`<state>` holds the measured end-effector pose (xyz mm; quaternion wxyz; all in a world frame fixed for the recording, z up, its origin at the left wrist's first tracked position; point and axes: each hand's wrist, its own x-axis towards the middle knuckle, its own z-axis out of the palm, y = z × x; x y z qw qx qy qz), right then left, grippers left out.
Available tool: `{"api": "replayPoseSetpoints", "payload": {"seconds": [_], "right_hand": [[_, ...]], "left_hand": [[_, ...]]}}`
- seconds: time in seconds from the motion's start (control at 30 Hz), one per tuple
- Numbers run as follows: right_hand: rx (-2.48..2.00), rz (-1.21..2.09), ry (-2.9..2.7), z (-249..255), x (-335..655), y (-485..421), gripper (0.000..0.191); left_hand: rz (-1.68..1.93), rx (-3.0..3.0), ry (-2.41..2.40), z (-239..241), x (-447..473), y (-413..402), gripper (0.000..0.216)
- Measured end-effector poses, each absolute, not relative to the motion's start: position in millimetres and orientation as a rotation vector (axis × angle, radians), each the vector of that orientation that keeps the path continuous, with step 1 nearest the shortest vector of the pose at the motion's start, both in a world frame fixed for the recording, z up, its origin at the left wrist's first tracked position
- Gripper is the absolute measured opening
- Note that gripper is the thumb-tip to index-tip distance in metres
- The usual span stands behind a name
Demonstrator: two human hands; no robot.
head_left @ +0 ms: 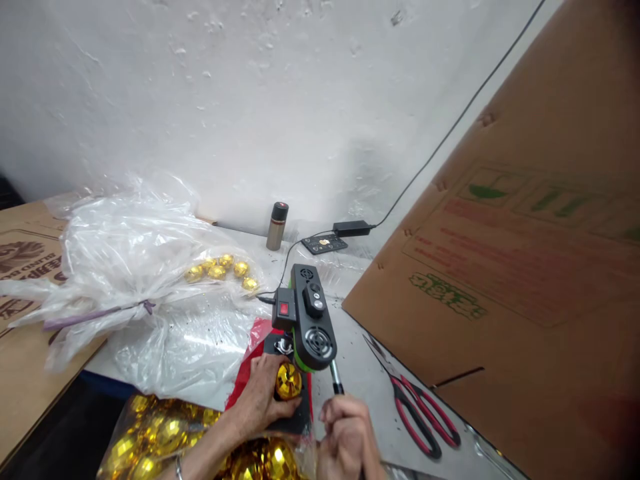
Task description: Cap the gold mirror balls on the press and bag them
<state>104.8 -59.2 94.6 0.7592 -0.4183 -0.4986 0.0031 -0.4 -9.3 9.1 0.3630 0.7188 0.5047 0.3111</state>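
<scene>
My left hand (260, 393) has its thumb and fingers round a gold faceted ball (289, 381), holding it on a black base plate (300, 421) beneath a small black device (315, 320) with round vents and green edges. A box with a red switch (284, 309) is fixed to the device's left side. My right hand (347, 427) is closed round the black end of a silver rod (336, 377) that rises to the device's near end; whether the two are joined, I cannot tell. A red cloth or sheet (247, 373) lies under the base.
More gold balls fill a clear bag (165, 433) in front of me. A tied plastic bag (125, 240) with several gold balls lies left. Red-handled scissors (425, 413) and a large carton (500, 267) stand right. Behind are a bottle (277, 227) and a power adapter (351, 229).
</scene>
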Motion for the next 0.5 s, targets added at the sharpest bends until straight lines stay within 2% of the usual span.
{"api": "replayPoseSetpoints", "payload": {"seconds": [0.13, 0.3, 0.5], "right_hand": [[-0.905, 0.168, -1.169, 136.5, 113.7, -64.2, 0.034], [-0.864, 0.129, -1.211, 131.3, 118.8, -64.1, 0.033], [-0.870, 0.112, -1.184, 120.9, 114.7, -64.7, 0.032]], "left_hand": [[0.841, 1.833, 1.279, 13.5, -14.5, -23.3, 0.055], [0.758, 1.935, 1.153, 9.3, -51.1, -80.0, 0.062], [0.717, 2.330, 1.148, -67.3, -75.1, -125.3, 0.084]]}}
